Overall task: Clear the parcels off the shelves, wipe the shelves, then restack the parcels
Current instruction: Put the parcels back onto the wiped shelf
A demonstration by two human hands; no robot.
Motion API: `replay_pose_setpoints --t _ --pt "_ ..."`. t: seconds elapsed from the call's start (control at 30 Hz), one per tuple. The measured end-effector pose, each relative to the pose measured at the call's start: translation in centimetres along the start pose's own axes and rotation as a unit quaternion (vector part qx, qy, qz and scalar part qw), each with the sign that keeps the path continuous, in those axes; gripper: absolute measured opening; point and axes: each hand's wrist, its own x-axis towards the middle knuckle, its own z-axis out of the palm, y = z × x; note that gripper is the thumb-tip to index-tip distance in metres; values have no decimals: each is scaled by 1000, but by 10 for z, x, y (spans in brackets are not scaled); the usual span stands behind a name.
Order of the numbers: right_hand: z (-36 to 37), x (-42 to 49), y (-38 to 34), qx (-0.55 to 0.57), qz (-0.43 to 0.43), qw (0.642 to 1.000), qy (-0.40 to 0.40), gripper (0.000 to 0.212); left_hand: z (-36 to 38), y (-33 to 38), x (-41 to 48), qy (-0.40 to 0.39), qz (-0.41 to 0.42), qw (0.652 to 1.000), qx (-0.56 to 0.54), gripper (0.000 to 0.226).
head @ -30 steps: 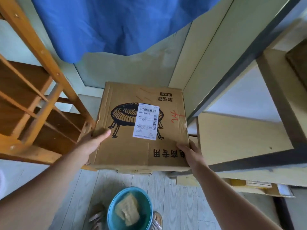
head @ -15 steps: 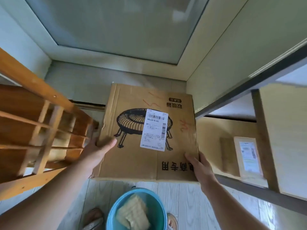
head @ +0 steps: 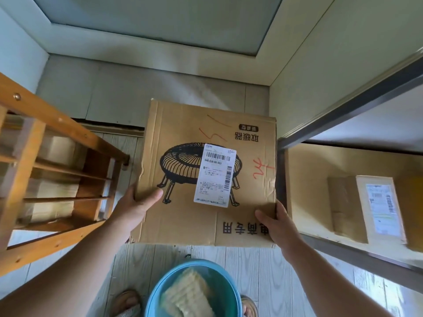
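A large cardboard parcel (head: pixel 190 220) with a heater drawing and a white shipping label is held flat in front of me, above the floor. My left hand (head: pixel 135 202) grips its left edge, thumb on top. My right hand (head: pixel 274 223) grips its near right corner, thumb on top. To the right is the metal-framed shelf (head: pixel 357 104); on a lower board (head: pixel 304 193) lies a smaller labelled parcel (head: pixel 366 207). The parcel I hold sits left of that shelf, between it and a wooden rack.
A wooden rack (head: pixel 55 143) stands at the left. A blue basin (head: pixel 229 284) with a yellowish cloth (head: pixel 187 294) sits on the plank floor below the parcel, between my sandalled feet. A wall and window frame close off the far side.
The view has tilted down and the blue fabric overhead has left the frame. The parcel in both hands has come lower, toward the floor by the wall; the lower shelf parcel is now in sight.
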Motion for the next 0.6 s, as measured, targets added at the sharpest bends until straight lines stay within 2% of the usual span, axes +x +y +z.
replay_pose_setpoints --t 0.1,0.17,0.3,0.43,0.6 --pt "7 -1 -1 -38 -6 999 15 51 5 -1 -1 40 -20 998 46 65" --pt "13 -8 -7 -117 -16 992 33 53 7 -2 -4 61 -27 994 88 66" --pt "16 -38 -25 -223 -68 968 94 43 8 4 -27 70 -28 987 144 76" --pt "13 -86 -43 -301 -120 945 41 68 -1 9 -65 76 30 983 162 77" --pt "5 -150 -39 -354 -120 927 16 64 -12 11 -124 11 87 987 137 64"
